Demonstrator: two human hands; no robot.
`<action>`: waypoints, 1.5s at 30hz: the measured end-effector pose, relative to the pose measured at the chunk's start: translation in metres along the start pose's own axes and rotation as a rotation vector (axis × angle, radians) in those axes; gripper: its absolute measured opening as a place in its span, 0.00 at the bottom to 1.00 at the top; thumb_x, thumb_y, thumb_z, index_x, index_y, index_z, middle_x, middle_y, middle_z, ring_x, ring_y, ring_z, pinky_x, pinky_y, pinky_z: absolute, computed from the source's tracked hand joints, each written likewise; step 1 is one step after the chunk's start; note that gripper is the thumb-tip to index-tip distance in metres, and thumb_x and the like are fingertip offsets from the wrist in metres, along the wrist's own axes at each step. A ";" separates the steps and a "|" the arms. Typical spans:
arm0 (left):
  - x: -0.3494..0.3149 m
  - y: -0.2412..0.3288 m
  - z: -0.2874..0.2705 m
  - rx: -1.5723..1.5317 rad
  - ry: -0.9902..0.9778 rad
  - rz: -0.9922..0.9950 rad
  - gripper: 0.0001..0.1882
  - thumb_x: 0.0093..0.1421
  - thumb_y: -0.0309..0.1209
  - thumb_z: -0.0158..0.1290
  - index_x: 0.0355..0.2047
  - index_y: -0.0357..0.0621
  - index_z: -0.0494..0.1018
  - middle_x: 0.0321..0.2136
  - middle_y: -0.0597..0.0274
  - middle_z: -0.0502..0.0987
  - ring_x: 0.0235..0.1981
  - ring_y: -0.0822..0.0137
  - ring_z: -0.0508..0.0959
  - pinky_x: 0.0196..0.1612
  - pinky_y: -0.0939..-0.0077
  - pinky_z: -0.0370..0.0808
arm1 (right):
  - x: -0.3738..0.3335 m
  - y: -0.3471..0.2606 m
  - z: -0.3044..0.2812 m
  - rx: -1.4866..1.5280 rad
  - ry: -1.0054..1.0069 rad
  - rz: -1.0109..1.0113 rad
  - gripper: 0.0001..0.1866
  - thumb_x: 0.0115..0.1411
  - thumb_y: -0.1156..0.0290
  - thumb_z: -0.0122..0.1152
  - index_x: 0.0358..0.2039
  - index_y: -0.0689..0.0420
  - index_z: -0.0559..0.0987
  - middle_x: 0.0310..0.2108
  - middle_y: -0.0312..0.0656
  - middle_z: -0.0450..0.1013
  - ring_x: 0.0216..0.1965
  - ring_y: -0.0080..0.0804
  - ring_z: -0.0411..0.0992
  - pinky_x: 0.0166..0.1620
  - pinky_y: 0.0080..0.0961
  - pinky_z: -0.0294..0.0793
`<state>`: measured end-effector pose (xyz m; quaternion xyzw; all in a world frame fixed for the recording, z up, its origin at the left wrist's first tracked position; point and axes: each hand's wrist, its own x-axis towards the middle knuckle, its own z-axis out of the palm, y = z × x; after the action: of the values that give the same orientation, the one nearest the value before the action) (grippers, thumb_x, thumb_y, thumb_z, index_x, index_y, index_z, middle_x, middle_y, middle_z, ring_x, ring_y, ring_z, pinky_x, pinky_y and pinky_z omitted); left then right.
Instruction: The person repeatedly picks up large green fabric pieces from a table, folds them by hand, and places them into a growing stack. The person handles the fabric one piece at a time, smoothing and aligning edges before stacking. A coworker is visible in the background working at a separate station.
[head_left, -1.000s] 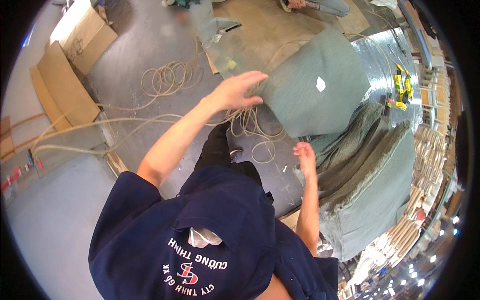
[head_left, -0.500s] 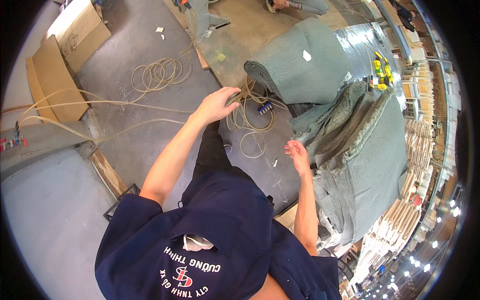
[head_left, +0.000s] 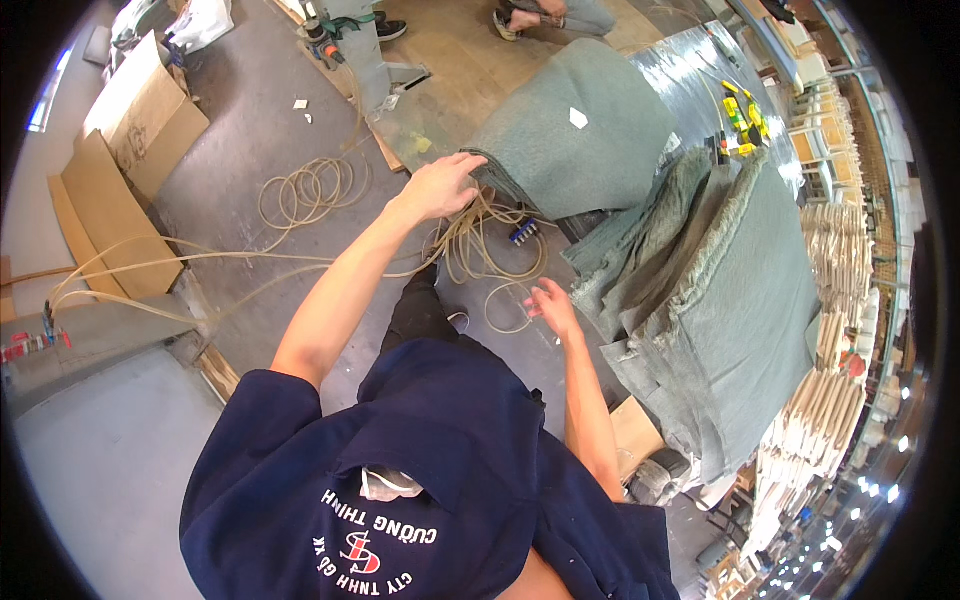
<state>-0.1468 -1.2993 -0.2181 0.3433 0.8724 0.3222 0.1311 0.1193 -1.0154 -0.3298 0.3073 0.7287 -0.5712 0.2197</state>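
My left hand [head_left: 442, 188] is open at the left end of a folded grey-green fabric stack [head_left: 580, 130], which has a small white patch on top. Its fingertips overlap the stack's rolled edge; whether they press on it I cannot tell. Lower and to the right, my right hand [head_left: 552, 308] hangs open with loosely curled fingers and nothing visible in it. It is just left of a second, larger pile of grey-green fabric sheets [head_left: 740, 330] with frayed edges. Between the hands, coils of clear yellowish hose [head_left: 470, 240] lie on the floor beside a blue multi-port connector [head_left: 523, 231].
More coiled hose [head_left: 305, 190] lies at the left, near bent cardboard sheets [head_left: 120, 215]. Yellow-and-black tools [head_left: 745, 120] rest on a shiny sheet at the far right. Beyond the stack, another person's shoe and hand [head_left: 525, 20] show. Stacked pale pieces [head_left: 810, 410] line the right.
My left hand has reached the fabric stack's edge. My right hand has moved left, away from the larger fabric pile. The view has shifted slightly.
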 end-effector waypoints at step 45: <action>0.051 -0.023 0.069 -0.343 0.378 -0.221 0.44 0.60 0.32 0.61 0.74 0.54 0.53 0.63 0.46 0.69 0.63 0.46 0.72 0.63 0.58 0.71 | 0.098 -0.166 0.107 1.260 -0.296 -0.034 0.25 0.67 0.70 0.52 0.66 0.47 0.70 0.33 0.33 0.72 0.33 0.25 0.69 0.38 0.27 0.71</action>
<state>-0.1647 -1.2448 -0.2855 0.1526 0.8463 0.5072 0.0564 -0.0706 -1.1255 -0.3066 0.2838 0.2205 -0.9292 0.0860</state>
